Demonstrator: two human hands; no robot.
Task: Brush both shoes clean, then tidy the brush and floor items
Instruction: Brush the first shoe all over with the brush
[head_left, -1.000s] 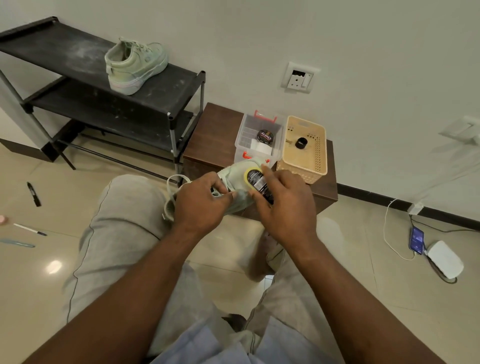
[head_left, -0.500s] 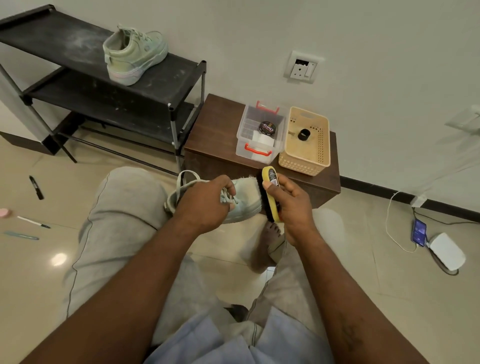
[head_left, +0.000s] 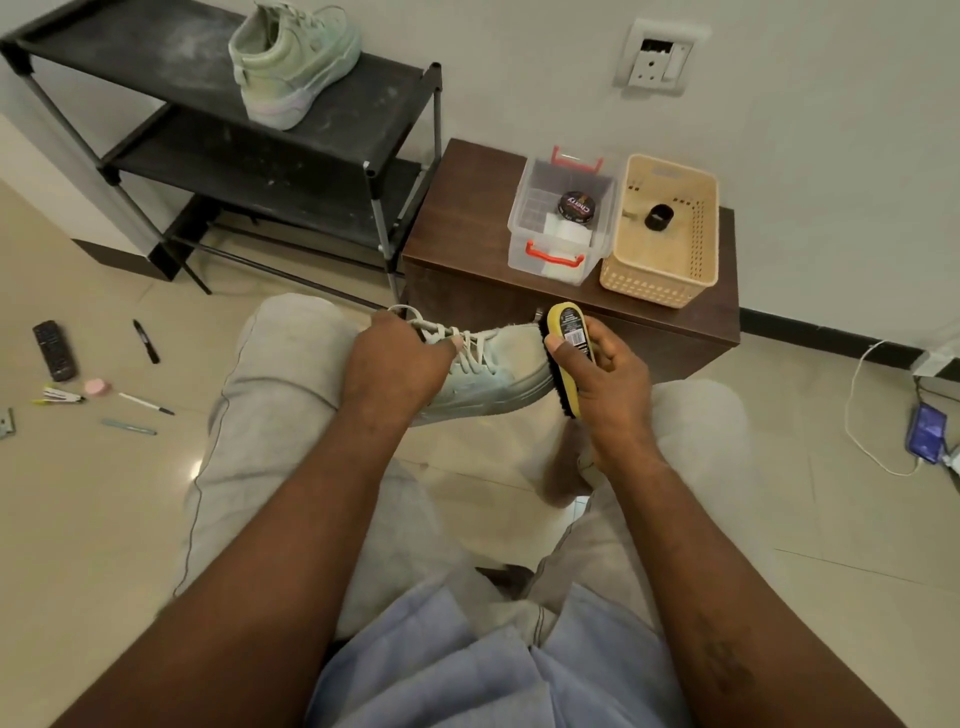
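Two hands: both were busy, one on a shoe and the other on a brush.
Left fingers (head_left: 457, 343): curled over the laces of the pale green shoe (head_left: 498, 369), with the thumb tip pressed on the lacing.
Left hand (head_left: 395, 364): gripped the shoe from above, over the left knee.
Right fingers (head_left: 602, 332): wrapped round the yellow back of the brush (head_left: 566, 353), with the thumb on its near edge beside the barcode label.
Right hand (head_left: 608, 379): held the brush on edge, just right of the shoe.
Brush: black bristles faced left and touched the toe of the shoe.
Held shoe: toe pointed right and the pale sole faced down and near, raised above the floor between the knees.
Second shoe (head_left: 291, 62): stood upright on the top shelf of the black rack (head_left: 363, 104), far left, heel toward the camera.
Cabinet (head_left: 467, 218): brown and low, just right of the rack, against the wall.
Clear box (head_left: 524, 228): on the cabinet, with red handles and a polish tin (head_left: 575, 205) inside.
Basket (head_left: 701, 249): beige, touching the box's right side, with a small black round item (head_left: 658, 217) in it.
Floor, left: a remote (head_left: 54, 351), a black marker (head_left: 146, 340), a pink item (head_left: 97, 386), a pen (head_left: 145, 404) and a teal pen (head_left: 129, 427) lay scattered, well apart from the hands.
Floor, right: a phone (head_left: 927, 434) lay on a white cable (head_left: 852, 415).
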